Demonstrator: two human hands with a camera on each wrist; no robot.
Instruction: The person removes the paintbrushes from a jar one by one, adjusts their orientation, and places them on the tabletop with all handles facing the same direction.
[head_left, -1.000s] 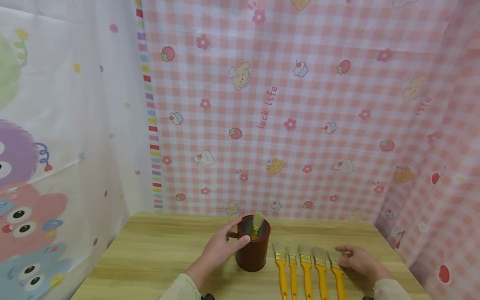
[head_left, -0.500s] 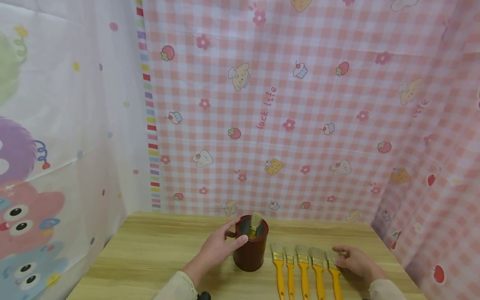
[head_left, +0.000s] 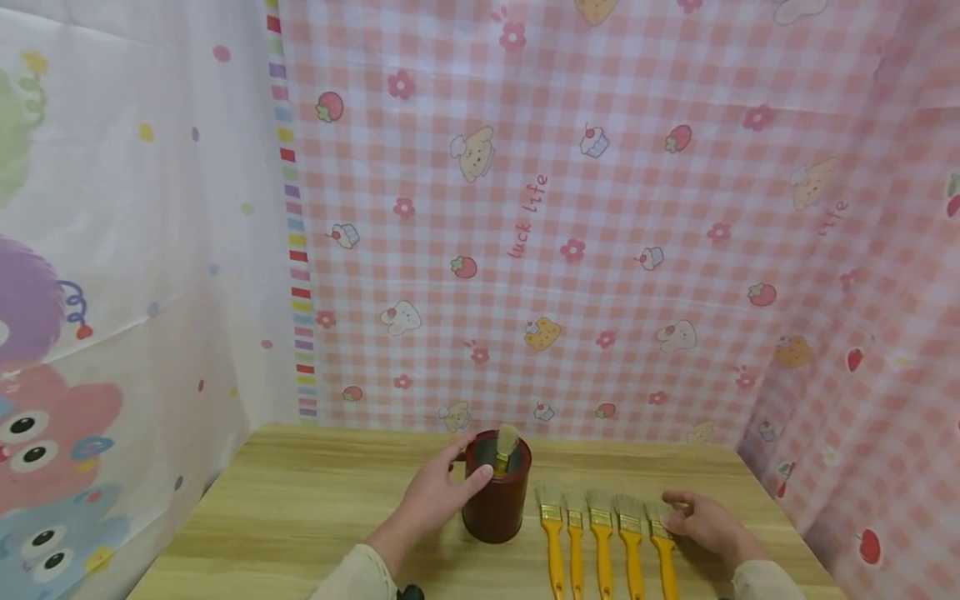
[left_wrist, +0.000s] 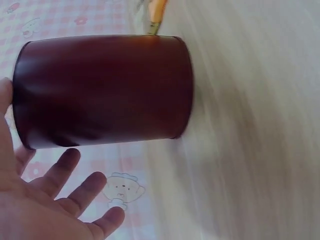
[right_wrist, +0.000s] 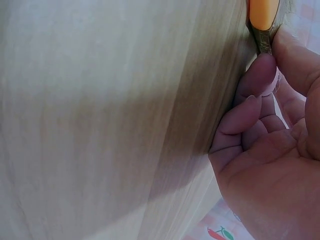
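Note:
A dark red-brown mug stands upright on the table, with a paintbrush inside it, bristles up. My left hand rests at its rim on the handle side, thumb at the near edge. In the left wrist view the other fingers are spread, apart from the mug's side. To the right lie several yellow-handled paintbrushes in a row, bristles away from me. At the rightmost paintbrush, my right hand pinches the metal band near the bristles. The right wrist view shows that hand's other fingers curled.
The wood-grain table reaches back to a pink checked cloth. A white cartoon-print cloth hangs at the left, and more pink cloth hangs at the right.
The whole head view has shifted slightly, so things appear a little further left. Both hands, the mug and the row of paintbrushes keep their places relative to each other.

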